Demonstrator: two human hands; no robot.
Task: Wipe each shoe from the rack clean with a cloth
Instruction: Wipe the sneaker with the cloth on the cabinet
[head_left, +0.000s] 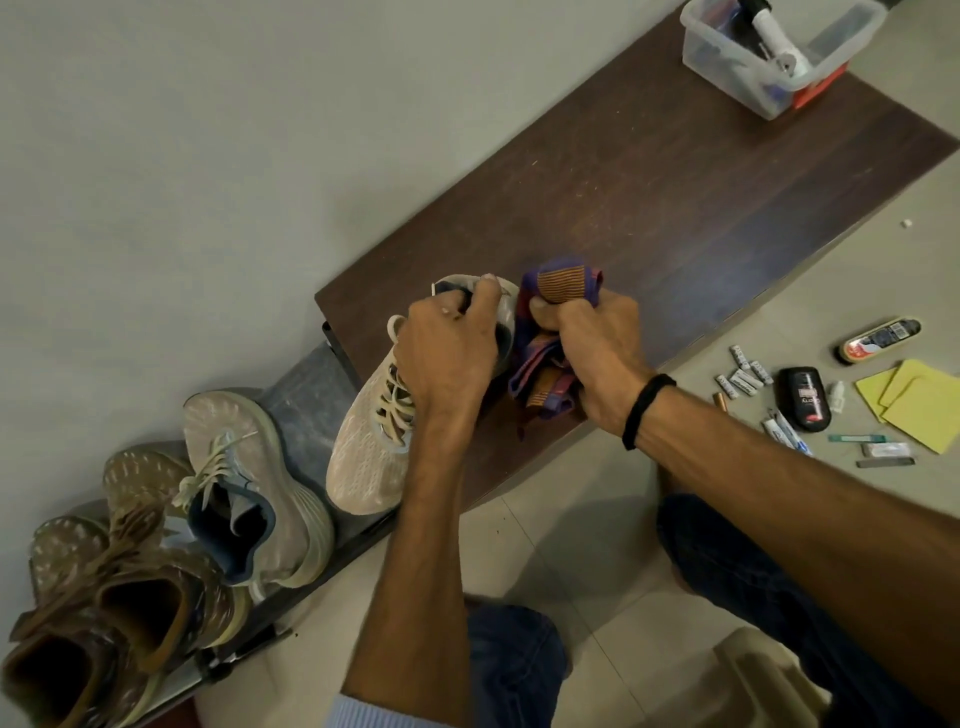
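Denim-clad knees (514, 660) frame the bottom edge above a pale tiled floor (597, 519). At lower left, a pair of brown spotted shoes (130, 587) stands on the lower shelf of the rack (311, 374), with a beige laced sneaker (249, 499) just beside them, its opening facing the viewer.

Centre: the left hand (447, 353) grips a second beige sneaker (363, 457) at the heel collar, fingers curled over the rim and into the opening. This shoe lies over the near-left corner of the dark wooden top board (649, 182), toe toward the viewer; whether its sole rests on the board cannot be told. The right hand (597, 353), with a black wristband (647, 410), is clenched round a bunched purple-and-orange cloth (563, 283), which it holds against the heel side of the sneaker, above the board.

Right of the board, on the floor, lie several small batteries (743, 374), a black oval object (802, 397), an oval black-and-tan case (878, 340) and yellow sheets (914, 400).

At the far end of the board stands a clear plastic bin (779, 52) holding assorted items.
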